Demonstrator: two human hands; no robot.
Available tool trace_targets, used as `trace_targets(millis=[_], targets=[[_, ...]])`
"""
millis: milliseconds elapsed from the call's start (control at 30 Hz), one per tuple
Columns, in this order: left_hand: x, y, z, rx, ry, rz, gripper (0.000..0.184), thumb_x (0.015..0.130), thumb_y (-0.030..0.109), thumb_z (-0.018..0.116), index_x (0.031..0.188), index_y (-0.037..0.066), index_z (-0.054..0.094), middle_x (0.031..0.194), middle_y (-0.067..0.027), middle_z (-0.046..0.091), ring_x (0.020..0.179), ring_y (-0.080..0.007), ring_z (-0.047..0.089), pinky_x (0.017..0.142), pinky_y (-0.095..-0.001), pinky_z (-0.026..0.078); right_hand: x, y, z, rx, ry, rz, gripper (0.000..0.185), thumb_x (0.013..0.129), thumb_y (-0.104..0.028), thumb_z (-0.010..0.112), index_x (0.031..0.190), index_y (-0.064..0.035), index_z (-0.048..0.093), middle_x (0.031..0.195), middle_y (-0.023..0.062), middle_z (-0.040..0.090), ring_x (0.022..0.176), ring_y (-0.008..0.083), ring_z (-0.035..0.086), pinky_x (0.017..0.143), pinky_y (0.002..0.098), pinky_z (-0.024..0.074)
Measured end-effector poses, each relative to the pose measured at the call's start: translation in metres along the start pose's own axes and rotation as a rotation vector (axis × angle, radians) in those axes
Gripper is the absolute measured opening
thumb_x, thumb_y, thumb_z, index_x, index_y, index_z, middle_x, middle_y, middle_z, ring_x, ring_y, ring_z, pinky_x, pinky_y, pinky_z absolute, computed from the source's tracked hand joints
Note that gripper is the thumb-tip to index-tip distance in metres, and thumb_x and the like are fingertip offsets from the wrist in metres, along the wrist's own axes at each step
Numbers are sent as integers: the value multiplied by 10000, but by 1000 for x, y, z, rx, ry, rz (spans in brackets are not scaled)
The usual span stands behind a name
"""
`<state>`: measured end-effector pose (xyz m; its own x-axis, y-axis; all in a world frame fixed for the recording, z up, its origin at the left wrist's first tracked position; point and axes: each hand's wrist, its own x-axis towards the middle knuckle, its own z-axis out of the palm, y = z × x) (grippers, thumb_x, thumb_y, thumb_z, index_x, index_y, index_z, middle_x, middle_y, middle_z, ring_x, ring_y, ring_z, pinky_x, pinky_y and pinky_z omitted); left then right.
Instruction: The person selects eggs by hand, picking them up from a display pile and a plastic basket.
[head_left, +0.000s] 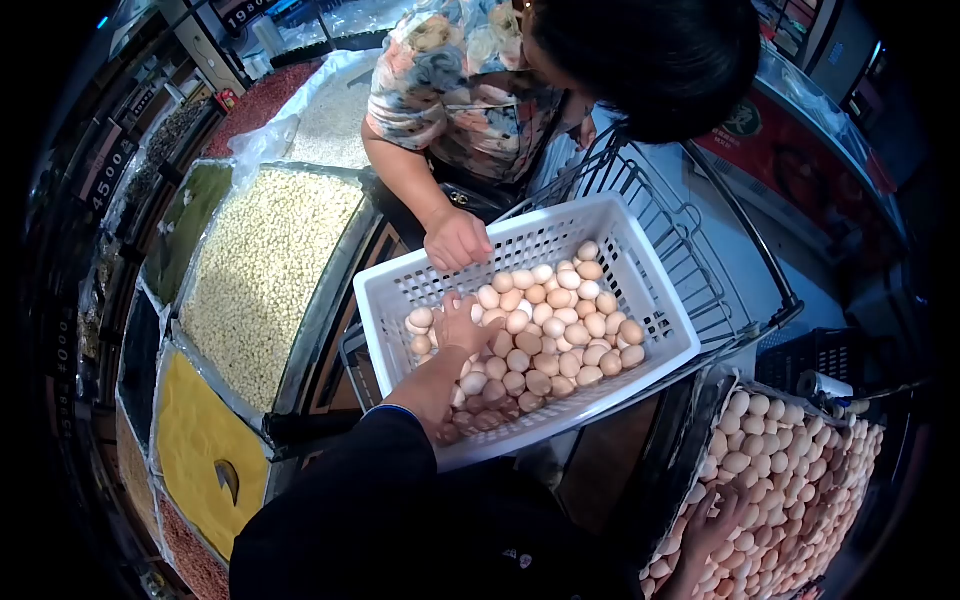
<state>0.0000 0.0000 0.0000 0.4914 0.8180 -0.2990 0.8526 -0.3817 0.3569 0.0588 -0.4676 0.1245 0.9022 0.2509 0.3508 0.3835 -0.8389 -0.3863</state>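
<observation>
A white plastic basket holds many brown and pale eggs. Inside its left part, my left hand reaches down onto the eggs, thumb and fingers apart; its fingertips are partly hidden. Over at the lower right, my right hand rests with spread fingers on a large heap of eggs in a bin. No egg is visibly gripped in either hand.
The basket sits over a wire shopping cart. Across from me, a person in a floral shirt has a hand on the basket's far rim. Bins of pale kernels and yellow grain, with a scoop, line the left.
</observation>
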Motion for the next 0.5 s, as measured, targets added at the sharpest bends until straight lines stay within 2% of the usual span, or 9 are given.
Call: trace_targets(millis=[67,100,267,367,467,500], targets=[[1,-11,9,-53,46,3,647,757,553,623,1233,121,555,1329,-111,360,1212,-340,400,1012,-400,357,-6,2,-5,-1,-1,-38,49,835,9,569,871,-1,535,1076,151,527,1034,321,519,835,404,435],[21,-8,13,-52,90,-23,646,763,552,613,1233,114,554,1314,-131,373,1183,-345,428,994,-403,377,0,3,11,30,26,-36,49,833,11,567,867,0,534,1069,153,528,1031,322,519,833,401,435],[29,-12,26,-35,95,-191,633,776,547,587,1208,84,571,1261,-214,417,1087,-364,528,905,-436,456,0,0,7,46,-16,-34,61,818,20,570,860,-2,532,1046,160,533,1018,324,515,830,395,430],[21,-2,18,-103,36,-263,612,776,527,585,1190,76,583,1316,-243,371,1131,-368,518,897,-440,468,4,4,9,31,-55,-72,78,806,7,588,872,17,547,1038,179,524,990,346,538,836,413,442],[52,-36,42,-90,-73,-279,597,756,517,610,1131,53,619,1278,-219,473,1106,-323,558,885,-411,478,8,-8,17,110,-71,-52,94,796,12,593,880,10,551,1000,171,537,950,341,548,817,402,446],[54,-40,33,-211,-180,-281,598,753,516,618,1121,45,626,1239,-203,516,1088,-302,572,886,-399,476,11,-14,19,129,-91,-68,99,793,14,595,883,8,553,996,168,540,939,338,550,808,401,448]])
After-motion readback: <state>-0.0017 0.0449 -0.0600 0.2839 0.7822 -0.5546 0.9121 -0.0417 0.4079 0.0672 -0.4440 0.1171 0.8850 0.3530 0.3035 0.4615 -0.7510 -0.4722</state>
